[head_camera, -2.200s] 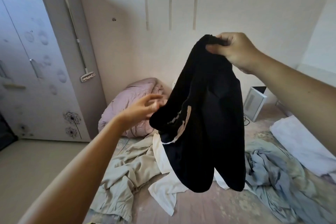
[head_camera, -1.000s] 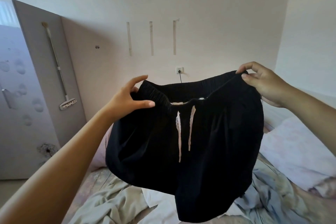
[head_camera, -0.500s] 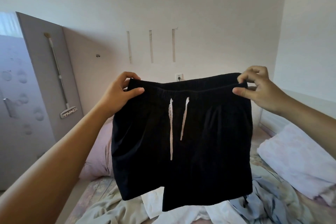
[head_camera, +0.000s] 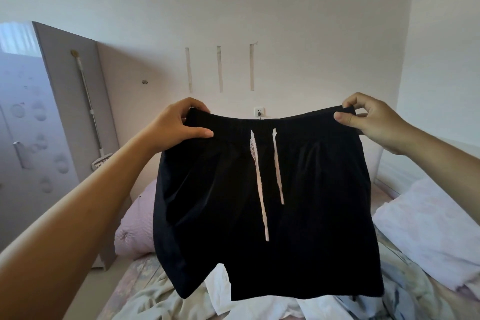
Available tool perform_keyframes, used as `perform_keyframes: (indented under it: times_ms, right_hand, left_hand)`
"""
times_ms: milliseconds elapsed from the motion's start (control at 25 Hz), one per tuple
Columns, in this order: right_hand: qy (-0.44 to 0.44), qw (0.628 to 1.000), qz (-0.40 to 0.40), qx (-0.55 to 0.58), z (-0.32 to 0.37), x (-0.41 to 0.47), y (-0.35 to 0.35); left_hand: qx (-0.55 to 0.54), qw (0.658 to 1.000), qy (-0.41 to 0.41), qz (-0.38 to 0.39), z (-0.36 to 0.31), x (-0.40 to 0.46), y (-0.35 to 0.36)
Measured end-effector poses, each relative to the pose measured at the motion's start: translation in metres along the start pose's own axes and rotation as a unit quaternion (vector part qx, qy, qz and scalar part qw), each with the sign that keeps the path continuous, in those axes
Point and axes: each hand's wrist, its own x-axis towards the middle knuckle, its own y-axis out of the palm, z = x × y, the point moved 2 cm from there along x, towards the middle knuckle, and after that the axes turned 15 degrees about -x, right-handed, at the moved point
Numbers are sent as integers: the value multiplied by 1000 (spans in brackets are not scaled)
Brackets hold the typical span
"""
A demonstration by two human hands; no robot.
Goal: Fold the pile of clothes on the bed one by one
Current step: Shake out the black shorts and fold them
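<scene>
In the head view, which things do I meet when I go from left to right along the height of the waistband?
Wardrobe → mop → left hand → black shorts → right hand.

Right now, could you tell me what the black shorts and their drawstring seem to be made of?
Black shorts: seemingly thin, matte woven fabric; they hang limp with soft folds and no shine. Drawstring: pale flat cloth tape, probably cotton, with a lacy-looking upper part. The exact fibre can't be told.

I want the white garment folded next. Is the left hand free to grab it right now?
Probably not: the left hand grips the black shorts at the waistband, and the shorts hang in front of the white garment.
</scene>
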Motion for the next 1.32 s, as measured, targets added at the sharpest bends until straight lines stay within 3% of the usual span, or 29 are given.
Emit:
perform_keyframes:
  times_ms: [200,360,480,760,840,1040,1320]
  right_hand:
    - [13,994,-14,104,6,3,4]
    - [-22,997,-37,-65,8,13,1]
    - [-52,994,-35,-84,13,21,3]
    - [-36,999,-7,0,8,16,1]
    - [-22,999,-9,36,5,13,5]
    - [32,997,-73,-6,-26,5,-11]
    - [60,993,-104,-13,-53,-3,-15]
  left_hand:
    - [-61,998,-33,-2,-8,1,-8]
    - [-67,986,-131,80,-4,6,-6]
    - [-80,970,-199,116,-1,8,-1]
    - [-163,969,-183,-31,6,13,-8]
    - [-146,970,-176,-78,8,12,-4]
    - [-102,955,-177,-216,33,3,-31]
    - [-100,943,-186,-255,53,-6,-36]
